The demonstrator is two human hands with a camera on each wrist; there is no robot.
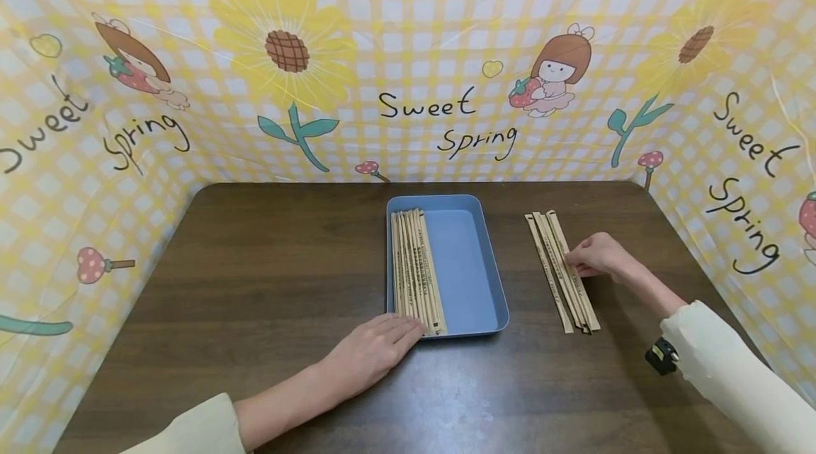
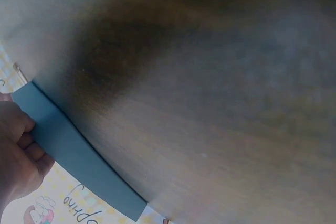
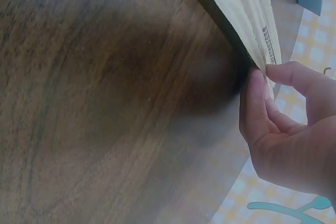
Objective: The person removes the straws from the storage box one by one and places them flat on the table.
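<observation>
At the near left corner of the blue tray [image 1: 468, 277], my left hand [image 1: 372, 348] grips the wall, its thumb on the outside and its other fingers over the rim. Those fingers lie by the near ends of a row of long, thin paper-wrapped sticks [image 1: 411, 270], tan with dark print, filling the tray's left part. To the right of the tray, several similar wrapped sticks [image 1: 551, 273] lie side by side on the table. My right hand [image 1: 599, 256] pinches the rightmost wrapped stick [image 3: 236, 14] between thumb and fingertips near its middle.
The dark wooden table [image 1: 287, 248] runs back to a yellow checked cloth [image 1: 421, 36] that hangs behind and on both sides. A small black device [image 1: 661, 356] is strapped by the right sleeve [image 1: 714, 348]. The tray's right part shows its bare blue floor.
</observation>
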